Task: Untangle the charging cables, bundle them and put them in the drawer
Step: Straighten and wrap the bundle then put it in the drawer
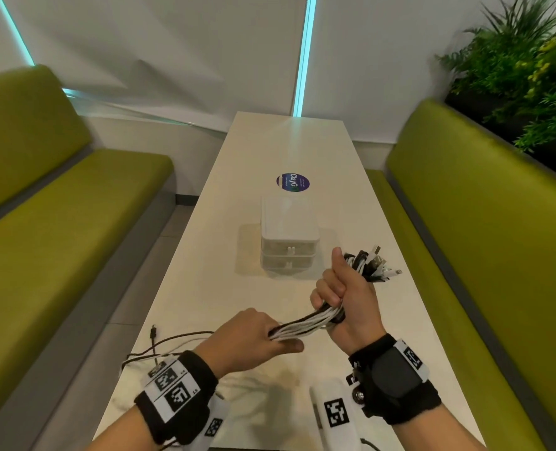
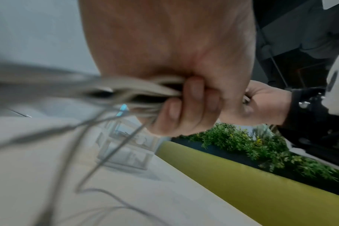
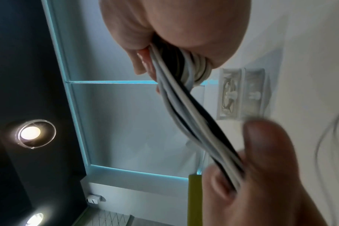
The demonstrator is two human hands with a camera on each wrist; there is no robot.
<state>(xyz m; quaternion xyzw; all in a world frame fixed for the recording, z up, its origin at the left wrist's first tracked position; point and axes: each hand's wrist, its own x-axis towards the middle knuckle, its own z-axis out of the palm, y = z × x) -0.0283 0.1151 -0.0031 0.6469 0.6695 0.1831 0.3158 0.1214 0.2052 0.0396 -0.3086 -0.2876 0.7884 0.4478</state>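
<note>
1. The bench (image 1: 270,151) is seen running from near to far, with the drawer (image 1: 289,237) unit standing mid-bench, both drawers closed.
2. The charging cables (image 1: 306,322) are held as one straightened bundle above the near bench; loose tails (image 1: 172,340) trail to the near left.
3. The right hand (image 1: 345,294) is closed in a fist round the bundle just below the plugs (image 1: 376,263).
4. The left hand (image 1: 254,336) has its fingers (image 2: 184,107) curled round the bundle lower down.
5. The cables are judged light, limp and springy; a grip near the plugs should keep the ends aligned.
</note>
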